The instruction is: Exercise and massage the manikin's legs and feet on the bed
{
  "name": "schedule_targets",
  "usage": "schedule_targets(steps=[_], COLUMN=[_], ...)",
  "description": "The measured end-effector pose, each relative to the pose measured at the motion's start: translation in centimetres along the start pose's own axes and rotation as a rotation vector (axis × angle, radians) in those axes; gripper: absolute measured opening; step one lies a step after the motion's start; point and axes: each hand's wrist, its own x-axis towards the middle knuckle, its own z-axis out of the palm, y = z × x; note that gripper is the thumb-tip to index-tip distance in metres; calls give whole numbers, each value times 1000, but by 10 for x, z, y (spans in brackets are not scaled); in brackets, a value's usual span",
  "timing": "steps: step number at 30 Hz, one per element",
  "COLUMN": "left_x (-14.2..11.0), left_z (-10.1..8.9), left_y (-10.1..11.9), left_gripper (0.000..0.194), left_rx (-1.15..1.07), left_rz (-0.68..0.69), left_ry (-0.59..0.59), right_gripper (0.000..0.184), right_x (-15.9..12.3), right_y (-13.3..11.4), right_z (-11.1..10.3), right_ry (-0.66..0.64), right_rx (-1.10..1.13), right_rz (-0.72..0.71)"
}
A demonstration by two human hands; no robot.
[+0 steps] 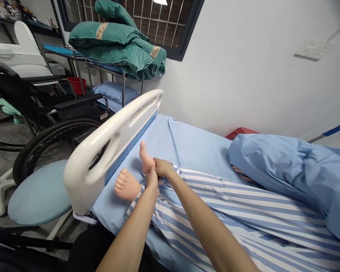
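A manikin in blue-and-white striped trousers [215,189] lies on a bed, its two smooth feet toward the footboard. My left hand [152,178] is closed around the ankle of the far foot [146,158], on the near side. Just beyond it, my right hand [162,167] grips the same ankle by the trouser cuff. The far foot points up, toes toward the footboard. Nearer to me, the other foot [127,186] rests untouched on the blue sheet [187,138]. My fingertips are partly hidden behind the ankle.
A white footboard [113,139] closes off the bed's left end. Beyond it stand a wheelchair [59,109] and a round pale-blue seat [41,192]. Green folded quilts [116,41] lie on a rack by the window. A bunched blue quilt [283,162] covers the manikin's upper part.
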Motion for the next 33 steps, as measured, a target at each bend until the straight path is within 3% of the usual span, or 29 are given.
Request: schedule_targets(steps=[4, 7, 10, 15, 17, 21, 24, 29, 33], left_x=[-1, -2, -1, -1, -1, -3, -6, -12, -15], left_z=[1, 2, 2, 1, 0, -2, -5, -9, -10], left_y=[4, 6, 3, -3, -4, -1, 3, 11, 15], left_gripper=[43, 47, 47, 41, 39, 39, 40, 39, 35], left_rx=[48, 147, 198, -157, -165, 131, 271, 588, 515], left_rz=[-184, -151, -67, -103, -38, 190, 275, 353, 375], left_ry=[-87, -46, 14, -91, -67, 60, 80, 101, 145], right_gripper=[39, 41, 42, 39, 36, 26, 24, 25, 27], right_x=[13, 17, 15, 3, -4, -19, -27, -28, -22], right_y=[6, 8, 8, 7, 6, 0, -4, -4, -3], right_z=[-4, -3, 0, 6, 9, 17, 20, 19, 13], right_ry=[-88, -113, -56, 59, 122, 260, 327, 312, 225], right_rx=[38, 35, 3, -70, -92, -111, -116, -84, -47], right_rz=[-82, -99, -81, -78, -79, -88, -89, -85, -72])
